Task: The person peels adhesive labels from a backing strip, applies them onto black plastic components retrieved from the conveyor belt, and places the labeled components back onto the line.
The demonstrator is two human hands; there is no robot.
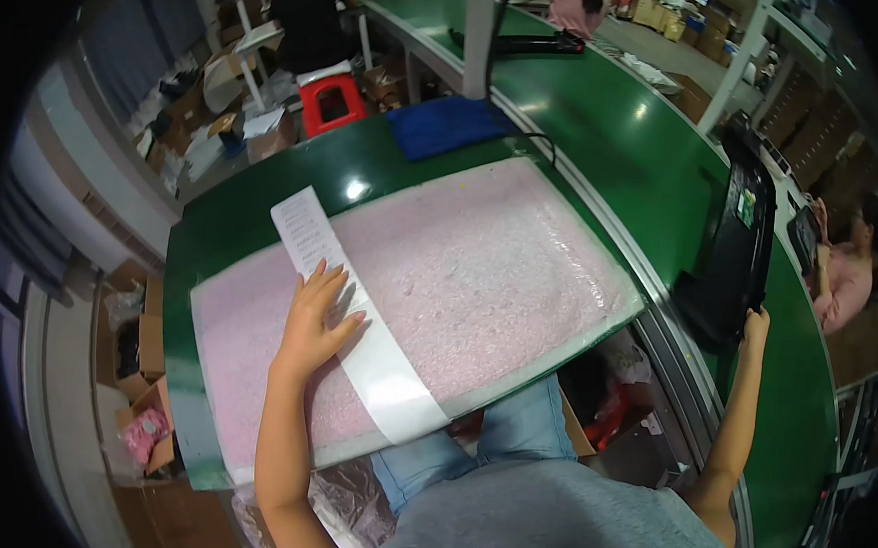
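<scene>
My left hand (319, 318) lies with fingers spread on a long white paper strip (390, 385), which has small printed text toward its far end. Beneath the strip is a pinkish foam pad (488, 266) under clear plastic, and the strip's near end hangs over the pad's front edge. On the right, my right hand (754, 327) grips the near end of a long black plastic housing (739, 238), its fingers partly hidden behind it. A small green-and-white patch shows on the housing's side. The housing is over the green conveyor belt (603, 105).
A blue cloth (447, 127) lies behind the pad, near a metal post (480, 41). Another black housing (527, 44) rests farther up the belt. A metal rail (617, 233) separates table and belt. A person (845, 277) sits across the belt; a red stool (331, 103) stands beyond the table.
</scene>
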